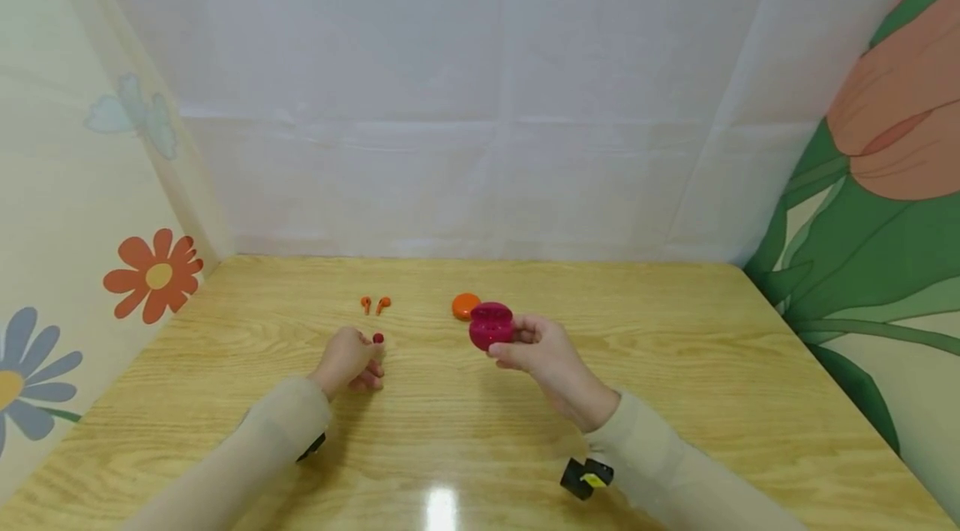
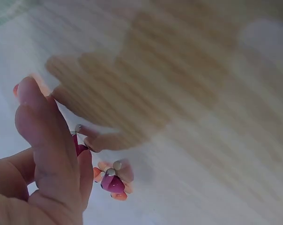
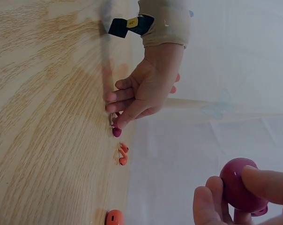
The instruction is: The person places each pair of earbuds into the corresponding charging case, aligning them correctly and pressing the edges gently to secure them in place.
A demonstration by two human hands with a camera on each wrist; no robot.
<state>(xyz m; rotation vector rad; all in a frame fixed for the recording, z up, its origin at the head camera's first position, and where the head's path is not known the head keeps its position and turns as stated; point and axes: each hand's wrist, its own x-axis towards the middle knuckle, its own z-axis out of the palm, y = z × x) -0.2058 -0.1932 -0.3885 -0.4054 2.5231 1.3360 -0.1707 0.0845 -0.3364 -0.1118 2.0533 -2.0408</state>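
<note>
My right hand [image 1: 553, 366] holds a magenta earbud charging case [image 1: 490, 333] above the table, its lid raised in the head view. The case's rounded back [image 3: 240, 185] faces the right wrist camera, between thumb and fingers. Low over the tabletop, my left hand [image 1: 348, 363] pinches one magenta earbud [image 2: 81, 148], mostly hidden by the fingers. A second magenta earbud [image 1: 378, 338] lies on the table just beyond those fingertips; the left wrist view shows it beside the hand.
Two orange earbuds [image 1: 383, 303] lie on the wooden table [image 1: 660, 348] farther back. To their right, a closed orange case [image 1: 464, 306] sits partly behind the magenta one. A white sheet [image 1: 480, 97] hangs along the table's back edge, with flower-patterned panels at both sides.
</note>
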